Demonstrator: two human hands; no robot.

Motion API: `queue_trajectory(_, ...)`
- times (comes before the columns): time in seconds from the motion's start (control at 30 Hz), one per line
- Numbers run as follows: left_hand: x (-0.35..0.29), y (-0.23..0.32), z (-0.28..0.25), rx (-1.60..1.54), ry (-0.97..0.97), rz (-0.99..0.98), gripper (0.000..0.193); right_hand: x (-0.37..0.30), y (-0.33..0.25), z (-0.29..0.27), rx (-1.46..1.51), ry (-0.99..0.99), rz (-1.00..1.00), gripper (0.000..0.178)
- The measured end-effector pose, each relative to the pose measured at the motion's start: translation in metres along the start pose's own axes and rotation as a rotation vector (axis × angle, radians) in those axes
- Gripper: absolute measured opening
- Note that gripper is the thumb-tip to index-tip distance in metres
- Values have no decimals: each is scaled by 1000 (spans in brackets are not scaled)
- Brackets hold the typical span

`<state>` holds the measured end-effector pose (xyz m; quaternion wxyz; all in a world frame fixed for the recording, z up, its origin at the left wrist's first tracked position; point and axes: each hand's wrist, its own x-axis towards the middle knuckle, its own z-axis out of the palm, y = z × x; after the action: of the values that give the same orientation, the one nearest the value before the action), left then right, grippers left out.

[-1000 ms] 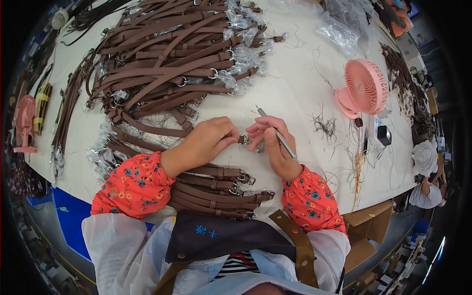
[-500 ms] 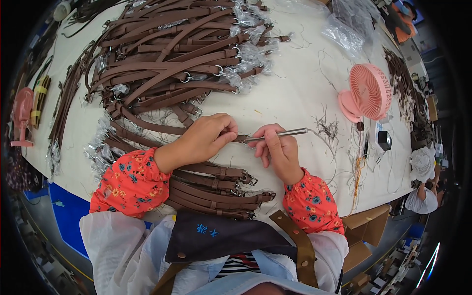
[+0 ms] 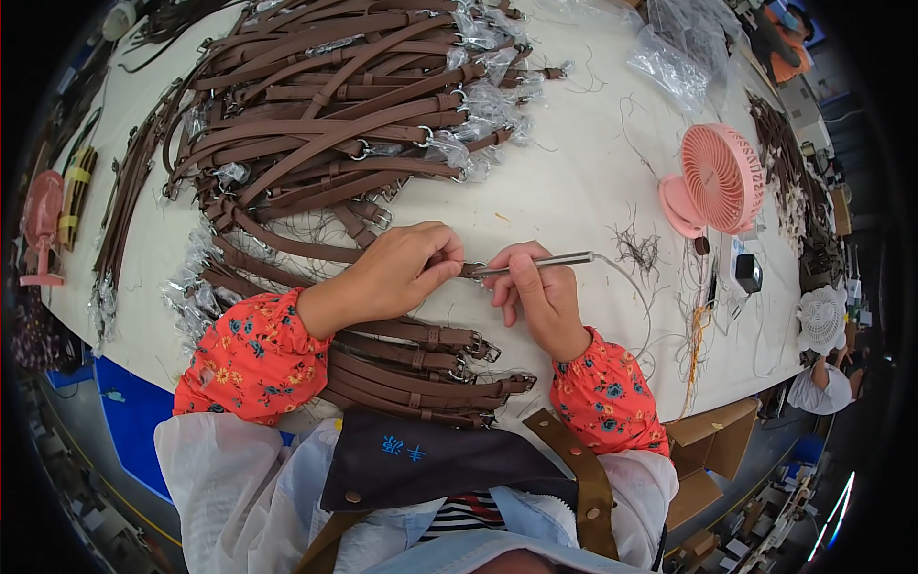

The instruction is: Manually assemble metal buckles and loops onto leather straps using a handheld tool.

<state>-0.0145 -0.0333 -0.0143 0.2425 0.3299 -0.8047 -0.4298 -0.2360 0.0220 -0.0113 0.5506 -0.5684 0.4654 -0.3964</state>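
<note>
My left hand [image 3: 406, 268] is closed in a pinch, thumb against fingers, right beside the buckle end of a brown strap [image 3: 472, 272]. Whatever those fingertips pinch is too small to make out. In my right hand [image 3: 543, 297] is a slim metal pen-shaped tool [image 3: 566, 258] with a thin cord at its back end. The tool's front points left, toward the strap's buckle end; my fingers partly cover it. Below my hands lie several more brown buckled straps [image 3: 430, 337], side by side.
A large pile of brown straps [image 3: 325, 115], with clear plastic on many buckles, fills the far left. To the right stand a pink fan [image 3: 717, 182] and a tangle of dark threads [image 3: 636, 251]. A cardboard box [image 3: 717, 445] sits beyond the table's near right edge.
My right hand and the pen-shaped tool have shifted very slightly left, toward my left fingertips. My left hand and the straps look nearly unmoved.
</note>
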Motion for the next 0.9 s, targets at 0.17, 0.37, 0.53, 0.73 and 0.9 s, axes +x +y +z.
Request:
queue_trajectory(0.17, 0, 1, 0, 10, -3, -2, 10, 0, 1, -1, 13, -6, 17, 42)
queue_trajectory(0.37, -1, -2, 1, -156, 68, -146, 12, -1, 0, 3, 56, 30, -4, 36)
queue_trajectory(0.53, -1, 4, 1, -100, 92, -14, 21, 0, 2, 2, 87, 56, -28, 35)
queue_trajectory(0.73, -3, -1, 5, 65, 32, 61, 22, 0, 2, 3, 83, 46, -36, 35)
queue_trajectory(0.9, -2, 7, 4, 11, 34, 27, 23, 0, 3, 1, 79, 63, -39, 36)
